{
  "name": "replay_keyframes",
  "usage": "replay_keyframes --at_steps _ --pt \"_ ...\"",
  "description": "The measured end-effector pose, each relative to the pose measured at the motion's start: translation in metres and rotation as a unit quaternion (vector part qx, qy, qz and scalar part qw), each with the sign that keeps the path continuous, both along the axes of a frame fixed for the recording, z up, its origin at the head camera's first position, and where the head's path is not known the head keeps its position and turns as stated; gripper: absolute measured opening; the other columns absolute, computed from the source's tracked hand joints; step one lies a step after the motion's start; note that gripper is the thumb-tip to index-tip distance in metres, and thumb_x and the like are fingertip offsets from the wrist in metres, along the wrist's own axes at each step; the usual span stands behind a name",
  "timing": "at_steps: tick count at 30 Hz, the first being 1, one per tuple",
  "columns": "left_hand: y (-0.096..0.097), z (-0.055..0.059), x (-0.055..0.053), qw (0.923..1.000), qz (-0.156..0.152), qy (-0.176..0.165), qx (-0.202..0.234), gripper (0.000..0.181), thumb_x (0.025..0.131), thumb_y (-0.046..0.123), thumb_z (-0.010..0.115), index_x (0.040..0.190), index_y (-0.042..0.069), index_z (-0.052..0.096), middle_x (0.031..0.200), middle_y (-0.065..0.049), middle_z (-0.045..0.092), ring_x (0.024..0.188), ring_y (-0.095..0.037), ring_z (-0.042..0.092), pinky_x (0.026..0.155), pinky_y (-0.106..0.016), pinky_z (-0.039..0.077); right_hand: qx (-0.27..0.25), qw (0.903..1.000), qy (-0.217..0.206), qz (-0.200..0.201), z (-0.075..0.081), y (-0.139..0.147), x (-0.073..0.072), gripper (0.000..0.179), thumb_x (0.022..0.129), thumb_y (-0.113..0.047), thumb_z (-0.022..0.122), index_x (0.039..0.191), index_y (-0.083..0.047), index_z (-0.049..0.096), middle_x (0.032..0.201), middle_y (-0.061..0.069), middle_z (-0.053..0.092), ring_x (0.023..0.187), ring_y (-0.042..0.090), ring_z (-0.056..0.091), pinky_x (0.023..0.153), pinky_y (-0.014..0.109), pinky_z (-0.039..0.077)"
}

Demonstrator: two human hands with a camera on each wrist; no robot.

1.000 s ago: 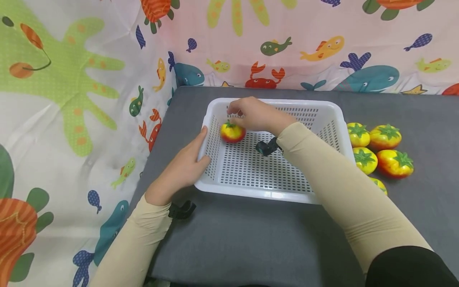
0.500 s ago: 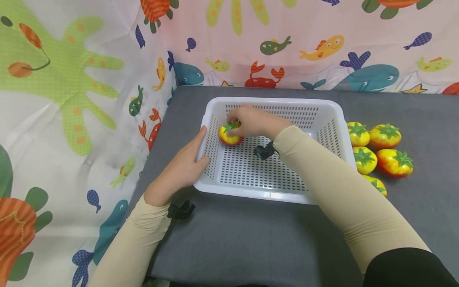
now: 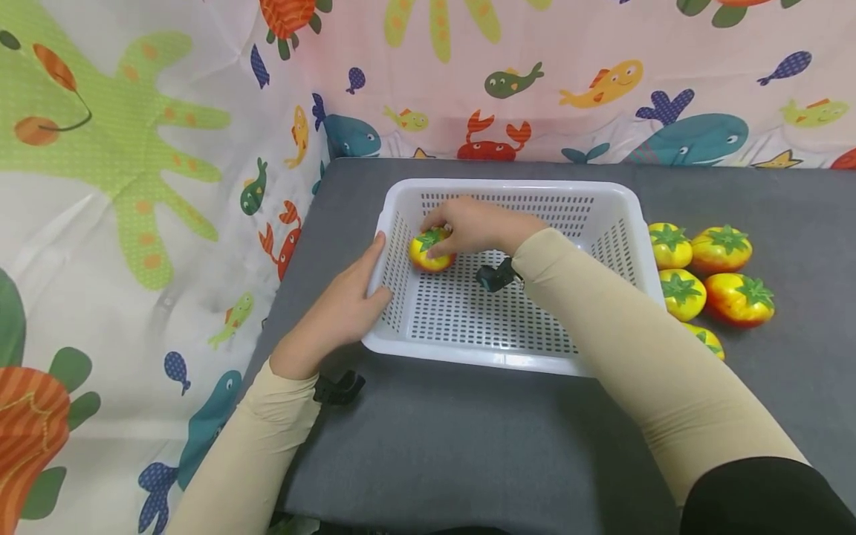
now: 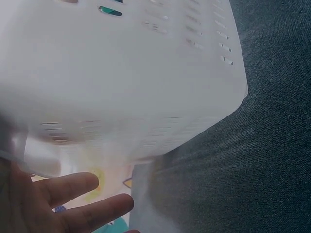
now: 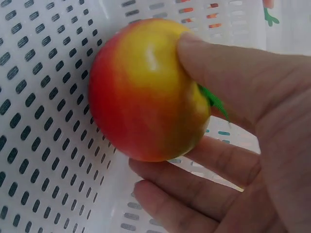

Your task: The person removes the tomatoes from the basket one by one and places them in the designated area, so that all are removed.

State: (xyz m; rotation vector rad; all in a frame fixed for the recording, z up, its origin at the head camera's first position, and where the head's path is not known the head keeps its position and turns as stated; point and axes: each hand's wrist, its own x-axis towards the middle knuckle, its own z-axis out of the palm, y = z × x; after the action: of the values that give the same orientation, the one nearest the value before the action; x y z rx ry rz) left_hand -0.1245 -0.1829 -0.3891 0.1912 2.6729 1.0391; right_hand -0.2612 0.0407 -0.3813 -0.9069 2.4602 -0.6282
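Note:
In the head view my right hand (image 3: 471, 225) reaches into the white plastic basket (image 3: 495, 362) and grips a red-and-yellow toy tomato (image 3: 423, 258) near its left wall. The right wrist view shows the thumb (image 5: 214, 58) on the yellow side of the tomato (image 5: 146, 92) and fingers (image 5: 180, 189) beneath it. Part of its green leafy top is hidden by the thumb. My left hand (image 3: 337, 308) holds the basket's left rim, thumb over the edge. From the left wrist, its fingers (image 4: 97, 213) extend below the rim, outside the perforated wall (image 4: 112, 82).
Several similar tomatoes (image 3: 738, 300) lie on the grey tabletop (image 3: 461, 446) just right of the basket. A sea-animal curtain (image 3: 414, 74) borders the table at the back and left.
My right hand has come down onto the tomato and closed its fingers round it. The tomato has shifted slightly left. My left hand stays at the rim.

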Motion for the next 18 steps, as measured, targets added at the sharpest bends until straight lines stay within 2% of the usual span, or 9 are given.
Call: replay_keyframes --at_steps 4,13,18 --pt "-0.0001 0.0004 -0.0007 1.0 0.002 0.002 -0.007 0.085 0.101 0.02 0.052 0.171 0.028 0.005 0.163 -0.01 0.04 0.108 -0.027 0.068 0.079 -0.042 0.062 -0.003 1.0 -0.004 0.002 0.0001 0.0005 -0.0018 0.049 0.093 -0.03 0.082 0.138 -0.014 0.071 0.131 0.004 0.07 0.114 0.023 0.061 0.102 0.036 0.056" --pt "0.0004 0.0012 -0.0003 1.0 0.0 -0.003 0.002 0.085 0.102 0.018 0.053 0.171 0.028 0.004 0.164 -0.011 0.039 0.105 -0.027 0.07 0.074 -0.04 0.064 -0.006 1.0 0.001 0.001 -0.0019 0.0038 -0.0056 0.047 0.092 -0.032 0.081 0.135 -0.014 0.073 0.13 0.005 0.07 0.115 0.023 0.062 0.101 0.037 0.057" --pt "0.0011 0.0021 -0.0006 1.0 -0.003 -0.002 0.003 0.085 0.102 0.018 0.053 0.171 0.027 0.004 0.164 -0.011 0.039 0.103 -0.027 0.071 0.073 -0.039 0.064 -0.016 0.9999 0.0 0.003 0.0024 0.0083 -0.0041 0.047 0.091 -0.032 0.081 0.134 -0.014 0.073 0.129 0.006 0.07 0.115 0.024 0.063 0.1 0.038 0.057"
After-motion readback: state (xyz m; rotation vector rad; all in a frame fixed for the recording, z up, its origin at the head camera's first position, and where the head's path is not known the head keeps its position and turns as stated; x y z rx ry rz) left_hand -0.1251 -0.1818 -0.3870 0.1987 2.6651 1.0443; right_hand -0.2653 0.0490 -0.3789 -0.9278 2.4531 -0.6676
